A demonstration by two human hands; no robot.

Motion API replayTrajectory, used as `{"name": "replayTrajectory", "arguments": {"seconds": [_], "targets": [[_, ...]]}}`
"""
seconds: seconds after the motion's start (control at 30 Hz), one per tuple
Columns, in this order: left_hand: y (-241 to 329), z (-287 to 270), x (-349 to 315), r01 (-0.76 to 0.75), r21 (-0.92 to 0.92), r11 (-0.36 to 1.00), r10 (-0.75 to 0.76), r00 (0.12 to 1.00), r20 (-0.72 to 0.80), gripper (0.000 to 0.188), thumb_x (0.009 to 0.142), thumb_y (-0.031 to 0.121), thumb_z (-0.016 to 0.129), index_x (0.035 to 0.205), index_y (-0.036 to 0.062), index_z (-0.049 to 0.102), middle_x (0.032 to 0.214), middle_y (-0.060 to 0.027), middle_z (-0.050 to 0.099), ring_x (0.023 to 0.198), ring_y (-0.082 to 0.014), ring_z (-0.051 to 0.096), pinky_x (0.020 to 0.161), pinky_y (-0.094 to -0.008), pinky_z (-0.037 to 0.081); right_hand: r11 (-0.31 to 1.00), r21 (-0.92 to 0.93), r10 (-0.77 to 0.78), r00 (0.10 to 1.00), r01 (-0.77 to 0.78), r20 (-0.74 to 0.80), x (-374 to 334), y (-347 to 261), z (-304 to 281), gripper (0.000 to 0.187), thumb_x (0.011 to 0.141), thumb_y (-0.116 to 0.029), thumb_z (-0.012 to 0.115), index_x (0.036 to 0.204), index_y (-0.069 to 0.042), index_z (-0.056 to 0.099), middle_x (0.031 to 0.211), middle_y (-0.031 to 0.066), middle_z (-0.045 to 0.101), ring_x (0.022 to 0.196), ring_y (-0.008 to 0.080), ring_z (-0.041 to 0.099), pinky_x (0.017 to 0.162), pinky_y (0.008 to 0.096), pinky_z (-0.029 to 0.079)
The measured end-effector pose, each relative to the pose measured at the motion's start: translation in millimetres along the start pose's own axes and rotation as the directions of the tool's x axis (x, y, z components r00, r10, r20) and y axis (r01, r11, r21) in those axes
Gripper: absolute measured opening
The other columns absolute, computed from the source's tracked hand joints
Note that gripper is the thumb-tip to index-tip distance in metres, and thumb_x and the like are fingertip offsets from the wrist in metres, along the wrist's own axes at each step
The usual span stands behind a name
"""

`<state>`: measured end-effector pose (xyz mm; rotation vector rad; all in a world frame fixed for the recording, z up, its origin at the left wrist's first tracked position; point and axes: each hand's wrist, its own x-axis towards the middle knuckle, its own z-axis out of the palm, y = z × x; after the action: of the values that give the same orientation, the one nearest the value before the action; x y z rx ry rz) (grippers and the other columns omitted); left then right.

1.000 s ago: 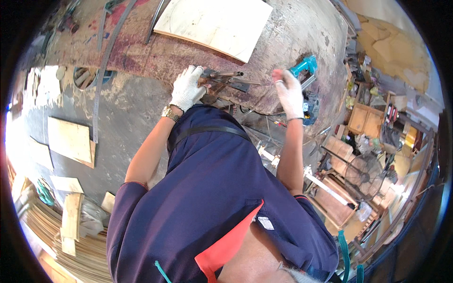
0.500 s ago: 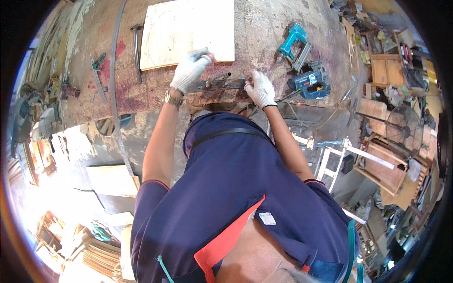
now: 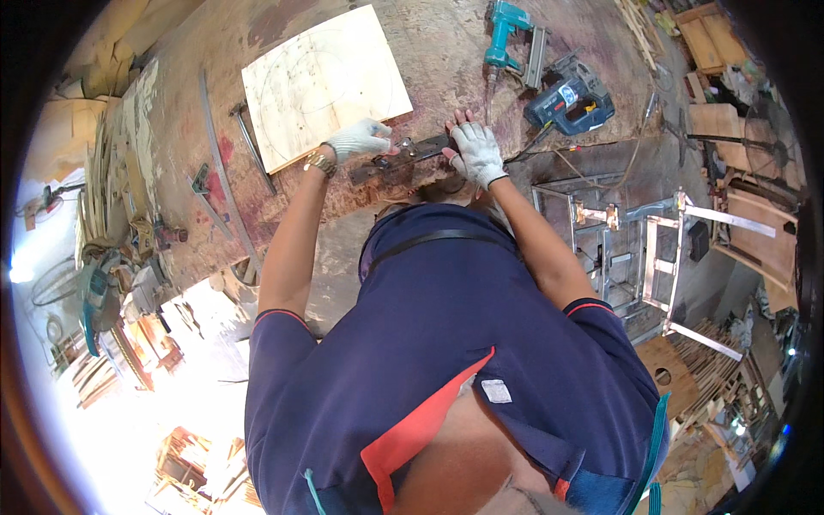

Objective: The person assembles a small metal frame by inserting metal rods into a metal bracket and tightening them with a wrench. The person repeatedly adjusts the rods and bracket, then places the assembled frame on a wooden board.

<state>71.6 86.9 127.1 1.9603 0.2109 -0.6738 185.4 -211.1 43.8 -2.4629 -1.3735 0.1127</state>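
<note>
Workshop: a cluttered room, with timber scraps at the lower left and stacked wooden pieces at the right; a strong glare washes out part of the left side.
Worktop: a broad, worn, stained worktop (image 3: 446,51) across the upper middle, the person standing at its near edge.
Metal piece: a dark, long, flat metal piece (image 3: 418,154) lying along the near edge of the worktop, between the two hands, with small shiny parts about its middle.
Left hand: a pale-gloved left hand (image 3: 356,142) over the left end of the metal piece, just beside the panel's near corner; its fingers are bent, and whether they grasp anything I cannot tell.
Right hand: a gloved right hand (image 3: 476,153) at the right end of the metal piece, palm down, fingers stretched out and unclenched, the thumb by the metal.
Panel: a pale square wooden panel (image 3: 326,86) beyond the left hand, a faint circle marked on it.
Left of the panel: a hammer (image 3: 251,146) close to its edge, then a long metal strip (image 3: 220,159).
Beyond the right hand: a teal power tool (image 3: 506,34) and, nearer, a dark blue jigsaw (image 3: 571,103).
Floor, right: a pale metal frame (image 3: 661,266).
</note>
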Motion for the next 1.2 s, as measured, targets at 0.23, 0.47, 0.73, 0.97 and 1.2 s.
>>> {"name": "replayTrajectory", "arguments": {"seconds": [0.23,0.47,0.73,0.97,1.2], "targets": [[81.4,-25.7,-64.1,-0.018,-0.172,0.985,-0.003,0.992,-0.124,0.032,0.087,0.034,0.077,0.086,0.0018,0.071,0.078,0.0008,0.062,0.075,-0.0104,0.053,0.07,-0.0286,0.042,1.0,0.012,0.026,1.0,-0.026,0.005,-2.5,1.6,0.0,0.062,0.096,-0.047,0.061,0.145,-0.01,0.054,0.161,0.0178,0.041,0.15,0.037,0.035,0.121,0.0514,0.03],[126.9,-34.1,-96.7,-0.039,-0.168,0.985,0.012,0.987,-0.158,0.031,0.086,0.033,0.078,0.081,0.0036,0.071,0.074,0.0016,0.061,0.074,-0.0091,0.053,0.068,-0.0272,0.04,1.0,-0.011,0.004,0.997,-0.005,-0.072,-3.0,1.9,5.1,0.061,0.095,-0.046,0.063,0.144,-0.01,0.055,0.158,0.0169,0.045,0.148,0.0361,0.04,0.115,0.0503,0.035],[148.5,-41.2,-109.3,-0.01,-0.209,0.978,-0.024,0.987,-0.159,0.029,0.085,0.031,0.08,0.082,0.0035,0.072,0.072,0.0008,0.063,0.068,-0.0091,0.054,0.064,-0.0268,0.041,0.999,-0.006,0.039,0.999,-0.039,-0.03,-4.3,0.0,2.8,0.061,0.096,-0.046,0.062,0.146,-0.011,0.054,0.16,0.0158,0.043,0.151,0.0347,0.036,0.12,0.0493,0.031],[147.9,-49.2,-116.5,-0.018,-0.126,0.992,-0.006,0.981,-0.192,0.029,0.086,0.03,0.079,0.081,0.0021,0.071,0.07,0.001,0.062,0.067,-0.0083,0.054,0.063,-0.026,0.041,0.999,-0.006,0.033,0.998,-0.033,-0.055,-4.1,0.8,5.0,0.061,0.095,-0.048,0.062,0.144,-0.012,0.055,0.159,0.0146,0.044,0.149,0.0339,0.038,0.121,0.0486,0.03],[151.5,-45.3,-122.3,-0.004,-0.125,0.992,-0.022,0.979,-0.203,0.026,0.087,0.026,0.077,0.081,0.0017,0.07,0.071,0.0013,0.063,0.067,-0.0079,0.053,0.062,-0.0259,0.04,0.999,-0.015,0.03,0.997,-0.031,-0.072,-5.5,2.4,7.2,0.06,0.095,-0.047,0.062,0.143,-0.012,0.056,0.16,0.0141,0.044,0.149,0.0333,0.038,0.121,0.0481,0.03]]}}
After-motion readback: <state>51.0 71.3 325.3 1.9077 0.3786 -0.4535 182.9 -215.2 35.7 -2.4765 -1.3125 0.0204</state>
